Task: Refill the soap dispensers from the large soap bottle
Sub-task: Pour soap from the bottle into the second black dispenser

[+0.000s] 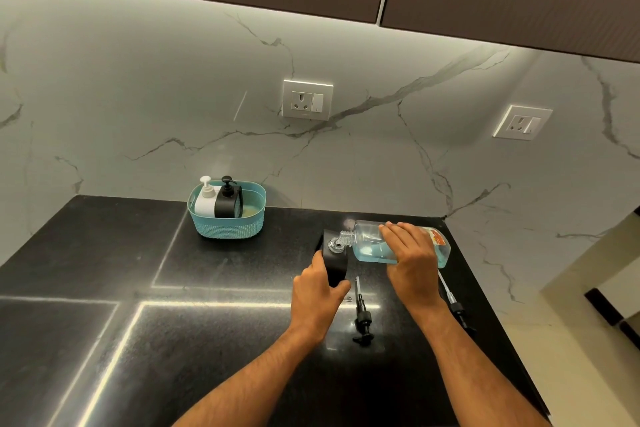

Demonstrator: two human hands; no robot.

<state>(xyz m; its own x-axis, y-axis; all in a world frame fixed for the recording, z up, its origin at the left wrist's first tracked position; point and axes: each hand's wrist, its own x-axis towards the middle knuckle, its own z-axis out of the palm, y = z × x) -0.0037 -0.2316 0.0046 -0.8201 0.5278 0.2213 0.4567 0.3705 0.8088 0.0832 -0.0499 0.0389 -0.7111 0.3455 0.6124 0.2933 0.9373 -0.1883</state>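
The right hand is wrapped over the large soap bottle, clear and lying almost level with pale blue liquid pooled along its lower side. Its open neck sits right at the mouth of a black dispenser, whose near end the left hand grips. What the black dispenser holds cannot be seen. Two pump heads lie on the black counter: one between the forearms, another right of the right wrist. Far left, a teal basket holds a white dispenser and another black one, side by side.
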